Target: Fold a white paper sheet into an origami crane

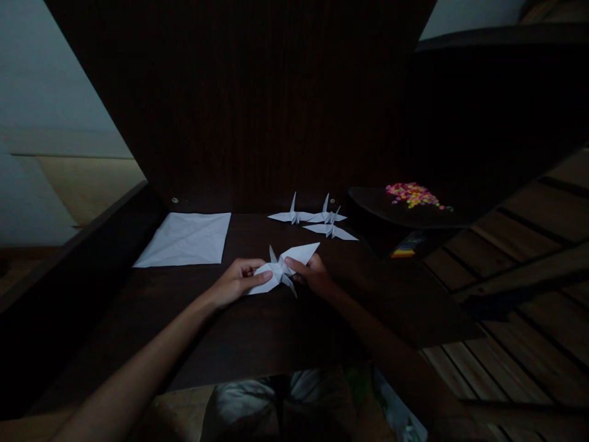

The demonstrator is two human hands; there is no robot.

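A white origami crane (280,268) is held between my two hands above the dark desk, its wings spread to either side and its thin points sticking out up and down. My left hand (238,279) pinches the left wing, thumb on top. On the other wing, my right hand (311,274) has its thumb pressed near the crane's body, with the fingers mostly hidden underneath. Farther back stand three finished-looking paper cranes, one at the left (293,217), one behind at the right (326,216) and one in front (330,231).
White creased paper (186,239) lies flat at the desk's back left. To the right, a rounded dark shelf (368,205) carries a heap of small colourful pieces (413,195). A dark upright panel (257,104) closes off the back, and a raised side board (78,252) borders the left.
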